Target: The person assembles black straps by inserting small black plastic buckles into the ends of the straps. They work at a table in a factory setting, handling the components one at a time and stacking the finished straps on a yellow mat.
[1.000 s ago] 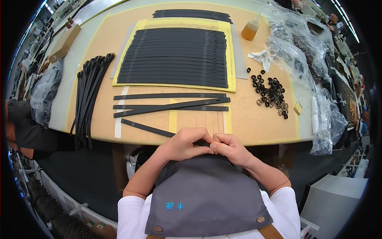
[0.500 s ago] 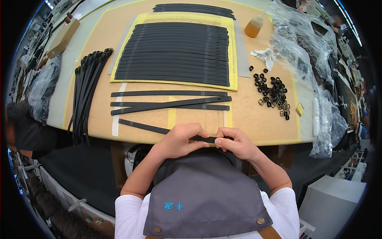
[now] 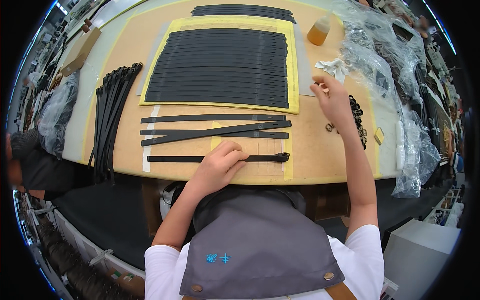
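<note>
A narrow black strap (image 3: 175,159) lies level along the near part of the table, with a small black buckle (image 3: 284,157) at its right end. My left hand (image 3: 220,164) is closed over the middle of this strap, thumb and fingers together. Over at the right, my right hand (image 3: 332,97) is raised at the far edge of the buckle pile (image 3: 358,117), its fingertips pinched around a small dark piece that looks like a buckle. That hand and forearm hide part of the pile. Just beyond the left hand lie three more straps (image 3: 200,119), two of them crossing.
Behind them, a yellow-edged board (image 3: 220,105) carries rows of black straps. A bundle of straps (image 3: 112,100) hangs over the table's left edge. An amber-liquid bottle (image 3: 318,31), white cloth (image 3: 334,68), yellow block (image 3: 378,136) and clear plastic wrap (image 3: 372,60) are at the right.
My right hand has left the strap and moved up and right to the buckles. The strap, still under my left hand, now lies straight on the table with its buckled end showing.
</note>
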Demonstrator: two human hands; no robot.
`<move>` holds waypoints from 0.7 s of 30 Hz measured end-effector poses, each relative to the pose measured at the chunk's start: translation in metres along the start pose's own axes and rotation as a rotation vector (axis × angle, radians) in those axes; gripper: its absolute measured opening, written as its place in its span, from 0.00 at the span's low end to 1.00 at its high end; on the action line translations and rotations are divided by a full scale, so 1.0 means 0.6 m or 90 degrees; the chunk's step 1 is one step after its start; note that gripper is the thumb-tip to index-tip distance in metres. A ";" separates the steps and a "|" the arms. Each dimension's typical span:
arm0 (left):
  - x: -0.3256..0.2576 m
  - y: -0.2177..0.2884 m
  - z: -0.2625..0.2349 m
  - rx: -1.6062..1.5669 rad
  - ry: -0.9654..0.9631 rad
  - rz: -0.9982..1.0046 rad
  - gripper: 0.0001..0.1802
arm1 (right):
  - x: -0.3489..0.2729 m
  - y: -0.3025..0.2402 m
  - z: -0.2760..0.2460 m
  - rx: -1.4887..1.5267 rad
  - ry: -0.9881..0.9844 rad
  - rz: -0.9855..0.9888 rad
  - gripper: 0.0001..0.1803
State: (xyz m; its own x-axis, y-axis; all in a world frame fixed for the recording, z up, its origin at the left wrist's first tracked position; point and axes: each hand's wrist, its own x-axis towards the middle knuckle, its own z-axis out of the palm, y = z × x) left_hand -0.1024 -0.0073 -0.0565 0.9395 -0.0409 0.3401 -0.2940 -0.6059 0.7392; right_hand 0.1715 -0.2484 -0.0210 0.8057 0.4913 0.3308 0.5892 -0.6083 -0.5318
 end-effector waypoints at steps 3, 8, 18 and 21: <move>-0.002 -0.002 0.001 0.037 0.005 0.012 0.10 | 0.039 0.061 0.016 -0.082 -0.064 0.007 0.12; -0.015 -0.006 -0.003 0.043 0.038 0.012 0.11 | 0.070 0.075 0.042 -0.097 -0.111 -0.039 0.08; -0.035 -0.013 0.003 0.019 0.025 0.057 0.10 | -0.067 -0.007 0.050 0.471 -0.235 0.123 0.06; -0.007 0.025 0.002 -0.100 0.113 0.000 0.12 | -0.112 -0.110 0.063 0.620 -0.376 0.143 0.06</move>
State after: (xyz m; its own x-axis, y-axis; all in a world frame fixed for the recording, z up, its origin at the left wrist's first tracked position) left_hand -0.1108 -0.0172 -0.0473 0.8976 0.1081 0.4274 -0.3314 -0.4740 0.8158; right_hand 0.0761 -0.2178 -0.0380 0.5818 0.8035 -0.1260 -0.0661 -0.1077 -0.9920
